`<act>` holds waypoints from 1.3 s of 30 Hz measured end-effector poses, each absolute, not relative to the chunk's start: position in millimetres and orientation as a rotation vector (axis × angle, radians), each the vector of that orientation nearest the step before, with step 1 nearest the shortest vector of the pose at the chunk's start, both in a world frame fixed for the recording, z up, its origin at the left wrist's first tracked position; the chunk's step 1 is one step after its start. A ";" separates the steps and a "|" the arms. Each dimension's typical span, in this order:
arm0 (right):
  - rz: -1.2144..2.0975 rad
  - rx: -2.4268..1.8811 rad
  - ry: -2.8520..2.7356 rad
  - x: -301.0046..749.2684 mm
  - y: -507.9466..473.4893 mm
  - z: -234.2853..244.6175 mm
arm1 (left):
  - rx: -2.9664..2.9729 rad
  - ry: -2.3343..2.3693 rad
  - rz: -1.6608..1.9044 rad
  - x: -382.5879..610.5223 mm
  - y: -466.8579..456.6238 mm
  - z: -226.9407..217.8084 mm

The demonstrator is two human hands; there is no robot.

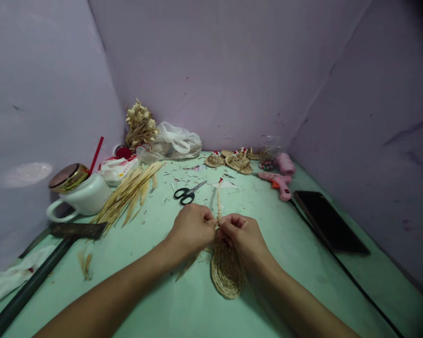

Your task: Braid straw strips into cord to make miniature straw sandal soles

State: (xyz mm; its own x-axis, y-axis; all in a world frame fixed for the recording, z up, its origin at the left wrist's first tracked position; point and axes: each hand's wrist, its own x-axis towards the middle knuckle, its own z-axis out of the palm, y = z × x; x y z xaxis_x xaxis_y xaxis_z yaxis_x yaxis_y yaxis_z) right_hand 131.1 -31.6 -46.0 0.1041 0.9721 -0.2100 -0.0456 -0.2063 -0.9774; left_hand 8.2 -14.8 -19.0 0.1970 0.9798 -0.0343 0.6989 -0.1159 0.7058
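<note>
Both hands meet over a woven straw sole [227,277], an oval coil of braided fibre on the green table. A thin straw braid [219,199] runs away from its far end and finishes in a small red tip. My left hand [193,227] is closed, fingertips pinching the braid where it joins the sole. From the other side my right hand [245,234] pinches the same spot, thumb against forefinger. Loose fibre strands hang below the left hand. Just beyond that hand lie scissors [189,192] with black handles, blades partly spread.
Dried straw strips [134,192], a white mug [88,195] and a hammer [78,230] occupy the left. Finished straw pieces [238,162] sit at the back. To the right are a pink glue gun [278,183], its black cord, and a phone [329,220]. Walls enclose three sides.
</note>
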 end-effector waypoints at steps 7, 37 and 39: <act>1.297 -1.330 -0.907 127.0 -36.4 -42.0 | 2.526 1.693 0.470 18.3 -43.5 -20.8; 1.629 -1.090 -0.663 127.7 -35.7 -35.7 | 1.115 1.099 0.448 3.6 -0.6 -8.9; 1.648 -1.073 -0.688 128.4 -35.3 -37.4 | 1.074 1.054 0.444 2.4 0.9 -13.8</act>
State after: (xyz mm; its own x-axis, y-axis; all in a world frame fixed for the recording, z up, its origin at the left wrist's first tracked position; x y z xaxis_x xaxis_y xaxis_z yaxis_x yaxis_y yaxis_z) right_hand 128.4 -35.3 -37.4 -0.0950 0.9427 -0.3197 -0.4356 -0.3282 -0.8382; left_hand 2.4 0.9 -13.8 0.4697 0.7421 -0.4782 0.1756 0.4523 0.8744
